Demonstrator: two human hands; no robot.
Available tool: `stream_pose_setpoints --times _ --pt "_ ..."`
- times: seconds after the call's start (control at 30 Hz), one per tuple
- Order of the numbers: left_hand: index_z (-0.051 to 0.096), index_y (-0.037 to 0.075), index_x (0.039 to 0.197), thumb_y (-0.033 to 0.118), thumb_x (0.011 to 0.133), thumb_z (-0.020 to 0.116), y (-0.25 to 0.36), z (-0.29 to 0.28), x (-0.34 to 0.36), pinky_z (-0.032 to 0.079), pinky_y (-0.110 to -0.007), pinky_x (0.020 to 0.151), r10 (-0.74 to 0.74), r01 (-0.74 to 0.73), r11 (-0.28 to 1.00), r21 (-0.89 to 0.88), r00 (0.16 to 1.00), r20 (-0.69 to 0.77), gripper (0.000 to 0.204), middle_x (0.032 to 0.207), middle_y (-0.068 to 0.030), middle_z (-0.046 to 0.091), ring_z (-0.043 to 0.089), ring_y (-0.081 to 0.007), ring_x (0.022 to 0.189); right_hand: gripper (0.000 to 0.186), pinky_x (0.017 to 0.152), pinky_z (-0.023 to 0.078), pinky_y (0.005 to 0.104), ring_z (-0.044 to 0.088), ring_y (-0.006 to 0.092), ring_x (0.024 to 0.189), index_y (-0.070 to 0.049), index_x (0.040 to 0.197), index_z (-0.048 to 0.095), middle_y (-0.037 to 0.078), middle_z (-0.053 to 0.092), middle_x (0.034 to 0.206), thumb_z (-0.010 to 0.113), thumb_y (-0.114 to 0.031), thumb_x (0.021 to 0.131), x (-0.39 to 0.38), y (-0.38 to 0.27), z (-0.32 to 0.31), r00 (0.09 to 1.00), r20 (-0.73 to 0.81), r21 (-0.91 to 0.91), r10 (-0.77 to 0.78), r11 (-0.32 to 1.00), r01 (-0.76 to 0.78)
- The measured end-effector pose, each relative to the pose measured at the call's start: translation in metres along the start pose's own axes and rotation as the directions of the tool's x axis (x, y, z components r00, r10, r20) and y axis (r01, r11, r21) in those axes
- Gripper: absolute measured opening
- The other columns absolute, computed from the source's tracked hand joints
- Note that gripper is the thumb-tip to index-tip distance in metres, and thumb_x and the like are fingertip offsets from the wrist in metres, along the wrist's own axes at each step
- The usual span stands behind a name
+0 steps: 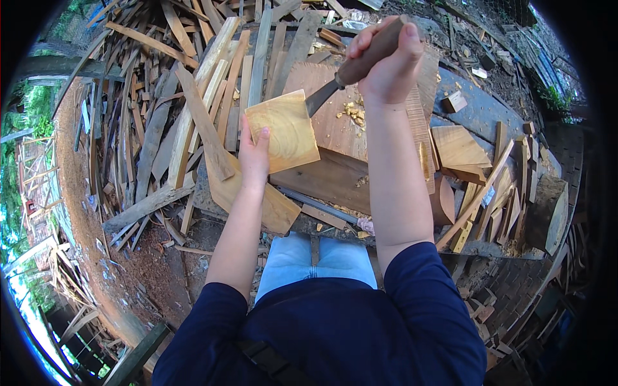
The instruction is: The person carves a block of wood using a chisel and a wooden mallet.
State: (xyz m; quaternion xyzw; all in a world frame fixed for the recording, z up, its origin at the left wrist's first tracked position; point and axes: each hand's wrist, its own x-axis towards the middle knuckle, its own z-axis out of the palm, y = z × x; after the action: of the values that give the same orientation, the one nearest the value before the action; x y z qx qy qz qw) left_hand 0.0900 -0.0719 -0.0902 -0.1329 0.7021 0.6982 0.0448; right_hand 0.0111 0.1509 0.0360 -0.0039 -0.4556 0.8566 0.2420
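Observation:
My left hand (255, 151) grips a pale yellow wooden block (286, 122) by its left edge, thumb lying over the ringed face. In my raised right hand (393, 71) is a chisel (370, 55), fingers wrapped round its brown wooden handle. The dark metal blade slants down to the left and meets the block's right edge; whether it bites into the wood I cannot tell. Beneath them lies a thick brown timber (322, 83), with yellow wood chips (353, 113) scattered on it.
A large heap of planks (148, 116) rises at the left and far side. To the right, on a blue-grey tabletop (508, 125), stand a small wood block (454, 101), angular offcuts (460, 148) and a log piece (547, 215). A flat board (270, 206) lies near my left forearm.

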Motion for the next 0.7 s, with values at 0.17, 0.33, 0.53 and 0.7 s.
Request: stream_pose_setpoints --times 0.17,0.33,0.53,0.7 --pt "0.017 -0.002 0.141 0.009 0.09 0.052 0.0029 0.0019 -0.0021 0.037 -0.026 0.096 -0.043 0.043 0.998 -0.056 0.999 -0.012 0.063 0.132 -0.0151 0.042 0.047 -0.0173 0.113 0.041 0.051 0.042 0.0342 0.049 0.0209 0.052 -0.008 0.083 0.045 0.009 0.048 0.061 0.047 -0.049 0.081 -0.0029 -0.0028 0.0008 0.999 -0.019 -0.056 -0.027 0.998 0.026" --pt "0.017 -0.001 0.141 0.009 0.09 0.053 -0.0024 -0.0012 0.0004 0.037 -0.026 0.095 0.0 0.0 1.0 0.023 1.0 -0.009 0.063 0.133 -0.0152 0.042 0.047 -0.0172 0.113 0.04 0.043 0.043 0.0286 0.051 0.0176 0.044 -0.004 0.077 0.049 0.01 0.052 0.056 0.05 -0.043 0.083 0.0 0.0001 -0.0036 0.994 -0.001 0.031 -0.112 0.993 0.112" --pt "0.017 -0.001 0.141 0.01 0.09 0.053 0.001 -0.0002 -0.0022 0.036 -0.026 0.096 -0.019 0.02 1.0 0.018 1.0 -0.016 0.063 0.134 -0.0153 0.042 0.046 -0.0172 0.114 0.043 0.051 0.041 0.0337 0.048 0.0205 0.052 -0.008 0.083 0.045 0.009 0.048 0.061 0.048 -0.051 0.079 -0.0026 -0.0016 -0.0032 1.0 -0.005 -0.052 -0.018 0.998 0.017" --pt "0.017 -0.001 0.141 0.009 0.09 0.053 -0.0008 -0.0008 -0.001 0.036 -0.026 0.096 -0.015 0.015 1.0 0.024 1.0 -0.012 0.063 0.133 -0.0149 0.042 0.046 -0.0171 0.115 0.045 0.051 0.041 0.0339 0.048 0.0209 0.052 -0.007 0.086 0.045 0.009 0.048 0.061 0.049 -0.052 0.079 -0.0012 -0.0002 -0.0034 1.0 0.018 -0.06 -0.001 0.998 0.002"
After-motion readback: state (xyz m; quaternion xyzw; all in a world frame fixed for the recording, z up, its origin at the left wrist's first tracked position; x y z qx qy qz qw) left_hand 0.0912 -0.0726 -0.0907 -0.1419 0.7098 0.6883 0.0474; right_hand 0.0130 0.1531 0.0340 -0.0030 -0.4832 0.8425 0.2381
